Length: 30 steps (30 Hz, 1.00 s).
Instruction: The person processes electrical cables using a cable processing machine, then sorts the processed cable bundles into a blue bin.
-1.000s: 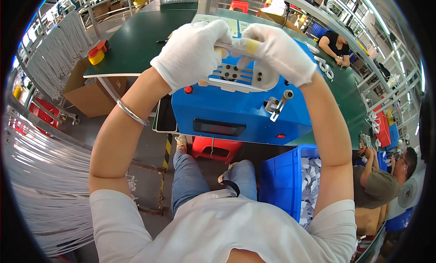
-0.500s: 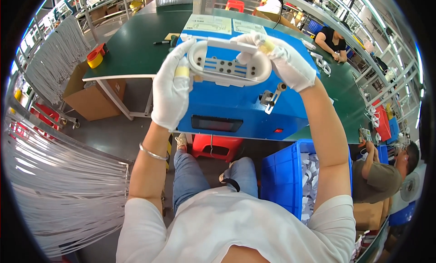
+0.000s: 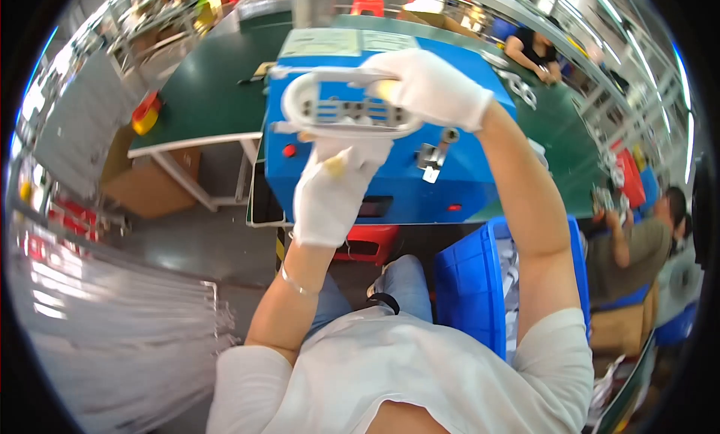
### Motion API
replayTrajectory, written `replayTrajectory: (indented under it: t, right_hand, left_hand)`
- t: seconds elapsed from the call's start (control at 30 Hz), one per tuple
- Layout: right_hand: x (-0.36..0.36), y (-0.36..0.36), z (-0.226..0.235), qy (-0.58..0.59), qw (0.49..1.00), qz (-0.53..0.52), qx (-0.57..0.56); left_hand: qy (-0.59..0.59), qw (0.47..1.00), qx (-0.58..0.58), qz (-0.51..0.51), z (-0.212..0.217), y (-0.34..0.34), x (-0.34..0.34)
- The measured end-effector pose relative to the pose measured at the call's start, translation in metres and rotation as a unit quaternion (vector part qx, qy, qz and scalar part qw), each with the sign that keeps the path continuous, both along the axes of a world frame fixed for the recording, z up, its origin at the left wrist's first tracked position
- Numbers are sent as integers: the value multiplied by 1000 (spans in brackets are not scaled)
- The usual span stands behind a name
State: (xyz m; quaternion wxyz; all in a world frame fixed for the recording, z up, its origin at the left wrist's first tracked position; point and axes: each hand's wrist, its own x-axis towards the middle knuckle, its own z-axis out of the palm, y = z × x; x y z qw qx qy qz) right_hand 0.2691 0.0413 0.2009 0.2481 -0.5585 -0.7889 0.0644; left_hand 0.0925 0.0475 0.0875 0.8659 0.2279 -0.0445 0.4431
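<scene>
White plastic frame (image 3: 345,108) (oblong), long axis left-right, between both gloved hands

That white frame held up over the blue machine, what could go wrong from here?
The white frame is held in the air by two gloved hands, the left hand from below and the right hand at one end; it might slip. If dropped, it could hit the blue machine.

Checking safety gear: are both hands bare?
No: the left hand and the right hand both wear white gloves while holding the white part.
</scene>
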Motion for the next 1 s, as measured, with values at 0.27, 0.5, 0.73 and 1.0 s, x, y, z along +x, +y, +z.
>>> replayTrajectory:
  t: [0.27,0.5,0.73,1.0]
  right_hand:
    - [-130,21,-13,-101,981,160,-41]
    - [-54,50,31,243,925,275,101]
    - [163,98,1,152,925,-348,4]
    - [256,0,-178,-172,937,-301,-32]
  left_hand:
    - [219,912,23,347,4,-66,-87]
    - [344,808,262,400,25,-110,-140]
    - [558,788,253,56,-51,-85,-136]
    - [818,466,329,-79,-192,-97,-135]
